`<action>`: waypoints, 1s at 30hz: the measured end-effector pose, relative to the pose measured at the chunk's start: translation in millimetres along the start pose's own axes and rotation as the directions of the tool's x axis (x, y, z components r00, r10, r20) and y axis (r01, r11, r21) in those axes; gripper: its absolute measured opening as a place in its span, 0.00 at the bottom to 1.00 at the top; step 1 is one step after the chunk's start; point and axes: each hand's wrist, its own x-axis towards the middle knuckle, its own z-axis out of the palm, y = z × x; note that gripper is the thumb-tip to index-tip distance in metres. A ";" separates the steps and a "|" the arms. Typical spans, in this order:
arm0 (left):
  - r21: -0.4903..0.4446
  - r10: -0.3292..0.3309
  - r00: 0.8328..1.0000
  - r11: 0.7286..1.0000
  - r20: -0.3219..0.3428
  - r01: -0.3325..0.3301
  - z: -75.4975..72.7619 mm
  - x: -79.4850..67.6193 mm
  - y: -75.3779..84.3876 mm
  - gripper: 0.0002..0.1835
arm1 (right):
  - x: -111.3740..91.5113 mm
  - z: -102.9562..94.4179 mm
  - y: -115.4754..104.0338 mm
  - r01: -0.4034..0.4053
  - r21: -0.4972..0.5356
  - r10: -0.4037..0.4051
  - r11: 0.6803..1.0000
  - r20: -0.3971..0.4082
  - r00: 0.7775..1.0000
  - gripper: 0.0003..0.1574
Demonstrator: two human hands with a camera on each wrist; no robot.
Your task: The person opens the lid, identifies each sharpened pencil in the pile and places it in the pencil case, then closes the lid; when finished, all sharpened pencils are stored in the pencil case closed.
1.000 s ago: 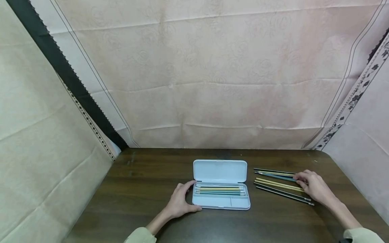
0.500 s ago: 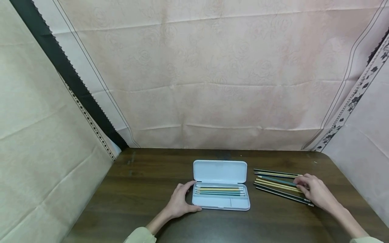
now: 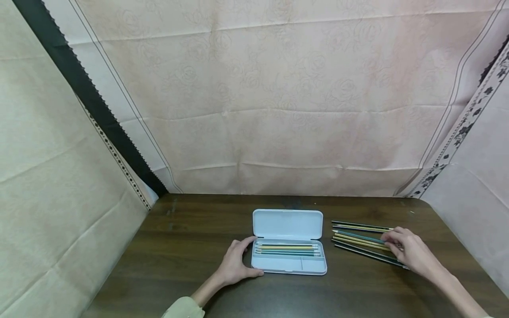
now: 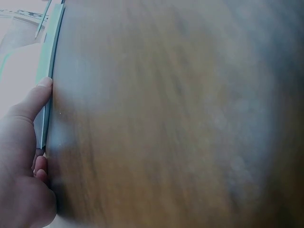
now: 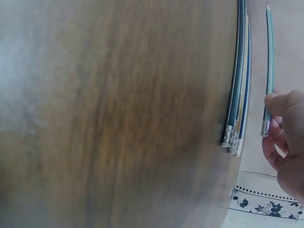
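A light blue pencil case (image 3: 274, 267) lies with its lid (image 3: 288, 224) raised, near the middle of the table. Several yellow and green pencils (image 3: 288, 250) lie in its upper compartment. My left hand (image 3: 233, 266) holds the case by its left end, thumb at the front edge and fingers at the hinge side. Over on the right, my right hand (image 3: 413, 252) pinches a teal pencil (image 5: 270, 57) near its ferrule end, between thumb and fingers. In the right wrist view this pencil is apart from the other pencils (image 5: 240, 71) on the tabletop.
Loose black and yellow pencils (image 3: 367, 256) lie in a loose fan right of the case, partly under my right hand in the head view. The brown wooden table (image 3: 191, 229) meets a pale cloth backdrop (image 3: 278, 132), with cloth on both sides.
My right hand has drawn the teal pencil away from the black and yellow ones behind it and shifted slightly toward me. The left hand and the case have stayed in place.
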 end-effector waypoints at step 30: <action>-0.008 0.001 1.000 1.000 -0.004 -0.001 -1.1 -0.2 1.2 0.50 | 17.4 20.0 -40.6 0.081 0.112 -0.083 0.990 0.016 0.996 0.24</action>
